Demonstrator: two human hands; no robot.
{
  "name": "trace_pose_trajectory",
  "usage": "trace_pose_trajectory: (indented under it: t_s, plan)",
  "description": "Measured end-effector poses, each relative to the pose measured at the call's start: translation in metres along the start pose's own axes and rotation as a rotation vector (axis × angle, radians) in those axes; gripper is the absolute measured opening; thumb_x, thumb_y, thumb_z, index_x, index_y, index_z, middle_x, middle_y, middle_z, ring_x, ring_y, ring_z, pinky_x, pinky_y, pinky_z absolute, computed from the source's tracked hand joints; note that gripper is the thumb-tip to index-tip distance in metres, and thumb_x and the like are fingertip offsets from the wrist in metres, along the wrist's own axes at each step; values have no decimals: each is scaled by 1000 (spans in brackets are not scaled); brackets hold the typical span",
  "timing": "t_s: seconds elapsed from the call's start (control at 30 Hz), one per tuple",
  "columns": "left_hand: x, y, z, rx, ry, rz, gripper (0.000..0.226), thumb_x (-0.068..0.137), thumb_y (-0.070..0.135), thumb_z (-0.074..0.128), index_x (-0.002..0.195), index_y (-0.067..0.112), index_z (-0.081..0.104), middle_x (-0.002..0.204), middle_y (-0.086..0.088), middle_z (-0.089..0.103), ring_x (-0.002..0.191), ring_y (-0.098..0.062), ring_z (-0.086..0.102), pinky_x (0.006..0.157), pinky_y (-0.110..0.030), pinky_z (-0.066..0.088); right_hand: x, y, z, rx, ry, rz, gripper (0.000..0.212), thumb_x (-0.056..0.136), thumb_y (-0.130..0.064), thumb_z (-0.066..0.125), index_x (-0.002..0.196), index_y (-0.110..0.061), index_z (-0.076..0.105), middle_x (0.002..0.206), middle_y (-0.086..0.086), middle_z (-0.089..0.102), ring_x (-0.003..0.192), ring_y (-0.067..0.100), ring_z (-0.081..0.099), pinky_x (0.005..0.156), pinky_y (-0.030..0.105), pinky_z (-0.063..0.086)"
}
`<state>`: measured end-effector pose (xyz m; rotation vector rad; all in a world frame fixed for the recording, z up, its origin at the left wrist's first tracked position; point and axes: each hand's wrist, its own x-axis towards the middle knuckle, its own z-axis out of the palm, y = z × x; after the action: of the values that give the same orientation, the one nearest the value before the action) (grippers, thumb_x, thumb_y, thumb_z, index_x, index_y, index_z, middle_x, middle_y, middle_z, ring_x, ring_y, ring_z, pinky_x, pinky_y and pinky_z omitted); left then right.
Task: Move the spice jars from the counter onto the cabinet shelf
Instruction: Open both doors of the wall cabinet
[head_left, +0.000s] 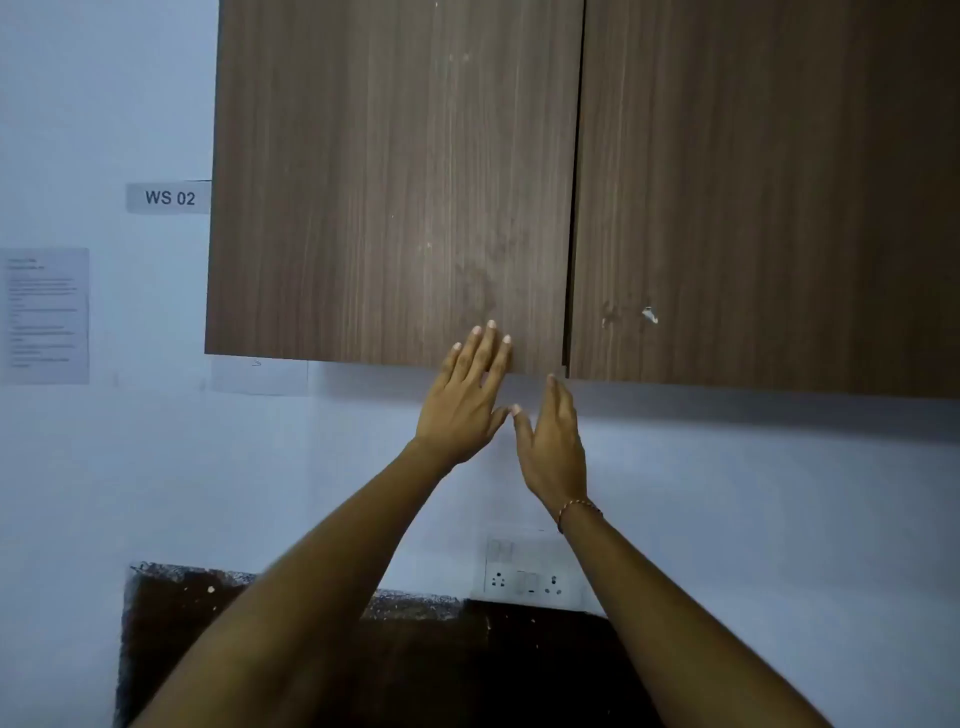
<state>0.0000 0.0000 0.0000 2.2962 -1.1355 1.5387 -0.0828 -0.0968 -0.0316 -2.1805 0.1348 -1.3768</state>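
A brown wood-grain wall cabinet fills the upper view, with both doors closed: the left door and the right door. My left hand is raised with fingers spread, its fingertips lying flat on the lower right corner of the left door. My right hand is open just below the doors' bottom edge, fingers pointing up near the gap between them, holding nothing. No spice jars are in view. The shelf is hidden behind the doors.
A dark speckled counter runs along the bottom, partly hidden by my forearms. A white socket plate sits on the pale wall above it. A "WS 02" label and a printed sheet hang at left.
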Motion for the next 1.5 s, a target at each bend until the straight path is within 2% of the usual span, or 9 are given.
trace_pose_trajectory:
  t_s: [0.27, 0.43, 0.53, 0.67, 0.87, 1.03, 1.2, 1.4, 1.5]
  plan:
    - [0, 1, 9, 65, -245, -7, 87, 91, 52, 41, 145, 17, -17, 155, -14, -21, 144, -30, -17, 116, -37, -6, 22, -35, 20, 717, 137, 349, 73, 95, -7, 46, 149, -19, -2, 158, 7, 12, 144, 24, 17, 113, 35, 24]
    - [-2, 1, 6, 67, -261, 9, 88, 92, 50, 42, 138, 19, -26, 154, -16, -23, 143, -32, -20, 118, -39, -1, 31, -58, 18, 1144, 275, 489, 71, 91, 4, 42, 146, -24, 8, 151, 12, 26, 135, 28, 35, 109, 41, 33]
    - [-3, 0, 4, 62, -260, 20, 88, 91, 50, 44, 136, 20, -26, 154, -16, -22, 143, -31, -19, 117, -37, -2, 31, -61, 21, 1157, 281, 504, 69, 94, -2, 44, 147, -26, 7, 151, 11, 26, 136, 29, 34, 108, 41, 33]
    - [-2, -6, 4, 111, -292, 42, 93, 89, 51, 47, 145, 17, -19, 154, -14, -23, 143, -29, -20, 117, -36, -2, 15, -48, 32, 874, 239, 385, 63, 97, -6, 39, 148, -26, 7, 156, 7, 16, 142, 24, 24, 109, 33, 29]
    - [-6, -13, -3, 161, -360, 89, 95, 87, 56, 46, 147, 11, -14, 155, -14, -20, 143, -30, -18, 117, -37, 0, 36, -67, 16, 1292, 330, 617, 56, 87, 7, 41, 136, -14, 21, 124, 10, 36, 105, 22, 44, 85, 28, 40]
    - [-9, -14, -13, 136, -366, 72, 87, 92, 47, 45, 147, 10, -12, 156, -11, -17, 144, -28, -15, 117, -38, 0, 42, -72, -3, 1569, 286, 907, 36, 86, 5, 42, 116, -10, 30, 139, 21, 33, 122, 37, 42, 104, 49, 38]
    - [-21, -12, -35, 25, -173, 51, 69, 97, 39, 34, 148, 13, -4, 156, -6, -14, 144, -22, -13, 116, -34, -2, 19, -78, -16, 1506, 173, 796, 34, 89, -2, 41, 123, -3, 46, 122, 14, 50, 106, 23, 52, 89, 38, 43]
    - [-48, -4, -88, -195, -33, 4, 71, 90, 51, 22, 148, 15, 3, 158, -10, -1, 145, -21, -3, 116, -38, 18, -26, -104, -31, 1569, 117, 649, 21, 93, -44, 41, 91, -29, 56, 98, -2, 61, 95, 11, 58, 78, 32, 45]
    - [-53, 7, -122, -360, 40, -100, 75, 89, 60, 25, 149, 18, 7, 159, -7, 0, 146, -21, 5, 113, -41, 25, -40, -122, -37, 1599, 126, 647, 27, 95, -46, 38, 87, -29, 58, 92, -2, 65, 90, 11, 61, 81, 32, 47]
